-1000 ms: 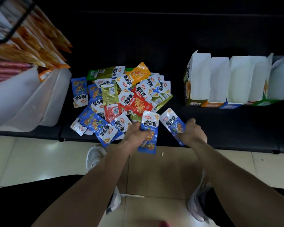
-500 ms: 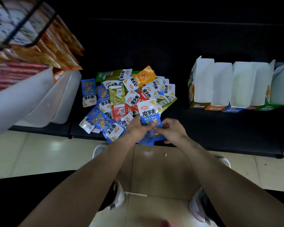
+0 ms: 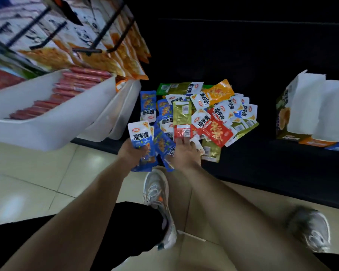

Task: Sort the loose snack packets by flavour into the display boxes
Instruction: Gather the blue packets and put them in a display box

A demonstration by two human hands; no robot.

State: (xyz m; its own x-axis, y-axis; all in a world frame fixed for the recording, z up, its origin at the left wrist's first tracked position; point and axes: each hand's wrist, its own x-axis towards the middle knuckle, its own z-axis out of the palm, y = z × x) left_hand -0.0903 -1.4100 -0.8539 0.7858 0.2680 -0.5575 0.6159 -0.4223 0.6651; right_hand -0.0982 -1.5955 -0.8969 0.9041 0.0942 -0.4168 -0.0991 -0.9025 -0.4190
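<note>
**Blue packets in the left hand, right hand on the pile**

Just below the middle of the frame, the left hand [image 3: 133,153] grips a small stack of blue packets [image 3: 139,136]. Its fingers curl round their lower half, and the white tops stand upright above the knuckles. Just right of it, the right hand [image 3: 185,155] lies on the near edge of the snack pile [image 3: 204,114]. Its fingers stretch forward, fairly straight, with the tips touching a red packet [image 3: 182,131] that lies barcode side up. The thumb sits by a loose blue packet [image 3: 165,148] at the pile's lower left corner. Whether the thumb nips that packet cannot be told.

The pile sits on the dark bench [image 3: 252,169] at centre frame, its packets overlapping. A green packet [image 3: 172,88] and an orange packet [image 3: 219,90] lie along its far edge. A red printed packet [image 3: 217,132] lies toward the right and a gold packet [image 3: 182,112] in the middle. Another blue packet [image 3: 148,104] lies at the left.

The display boxes [image 3: 309,106] stand in a row at the right edge of the frame, well apart from the pile. Their white inner walls face the camera, with olive, orange and blue fronts along the bottom.

At the left, a white tray [image 3: 37,130] holds rows of red sausages [image 3: 74,87]. Orange bags [image 3: 114,61] hang from a rack in the upper left. Two grey trainers [image 3: 158,200] rest on the pale tiled floor [image 3: 27,182] at the bottom.
</note>
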